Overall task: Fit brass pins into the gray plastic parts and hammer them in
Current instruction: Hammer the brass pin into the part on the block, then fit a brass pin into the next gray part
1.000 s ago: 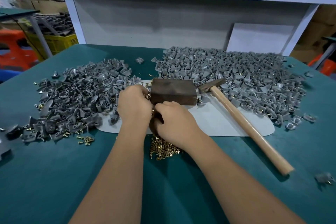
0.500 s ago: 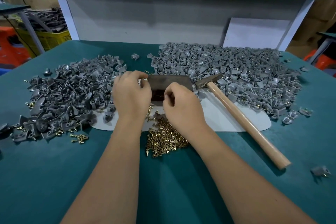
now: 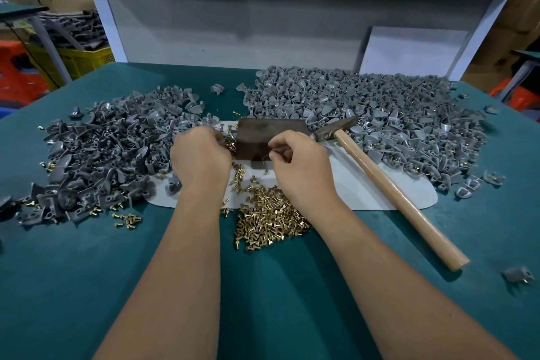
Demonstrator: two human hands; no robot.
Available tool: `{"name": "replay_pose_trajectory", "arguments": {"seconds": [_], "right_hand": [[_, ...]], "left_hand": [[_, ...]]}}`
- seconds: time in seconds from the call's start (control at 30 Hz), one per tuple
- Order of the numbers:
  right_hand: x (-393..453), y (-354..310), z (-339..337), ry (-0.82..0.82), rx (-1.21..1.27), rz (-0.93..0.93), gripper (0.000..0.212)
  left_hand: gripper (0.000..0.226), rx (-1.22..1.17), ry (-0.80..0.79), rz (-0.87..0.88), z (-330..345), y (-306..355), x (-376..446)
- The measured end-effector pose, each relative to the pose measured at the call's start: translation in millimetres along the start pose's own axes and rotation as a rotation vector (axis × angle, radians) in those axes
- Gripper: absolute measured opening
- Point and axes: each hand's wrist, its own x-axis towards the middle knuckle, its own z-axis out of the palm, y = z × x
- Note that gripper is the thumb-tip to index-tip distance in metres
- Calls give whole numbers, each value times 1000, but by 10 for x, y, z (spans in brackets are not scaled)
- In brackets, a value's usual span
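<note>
The brass pins (image 3: 268, 213) lay in a pile on the green desk (image 3: 87, 272), close to me. My left hand (image 3: 200, 156) was curled; I could not tell around what. My right hand (image 3: 301, 161) pinched something tiny by the dark block (image 3: 263, 134). Gray plastic parts (image 3: 380, 114) lay behind.

Brass pins (image 3: 270, 218) lie heaped mid-counter, gray plastic parts (image 3: 105, 152) piled left, a bigger pile (image 3: 380, 114) right, and the wooden-handled hammer (image 3: 391, 187) lies slantwise.
</note>
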Motion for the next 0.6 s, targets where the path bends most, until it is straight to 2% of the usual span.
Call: {"name": "replay_pose_trajectory", "arguments": {"seconds": [0.13, 0.23, 0.3, 0.43, 0.6], "right_hand": [[21, 4, -53, -6, 71, 34, 6], [23, 3, -115, 12, 97, 41, 7], [37, -2, -162, 63, 91, 44, 8], [86, 9, -254, 112, 105, 106, 20], [113, 23, -314, 176, 94, 151, 34]], "left_hand": [[24, -133, 111, 8, 1, 15, 29], [18, -333, 136, 3, -4, 80, -7], [12, -513, 104, -6, 7, 154, -31], [14, -770, -9, -28, 78, 281, -61], [17, -746, -56, 33, 156, 336, -72]]}}
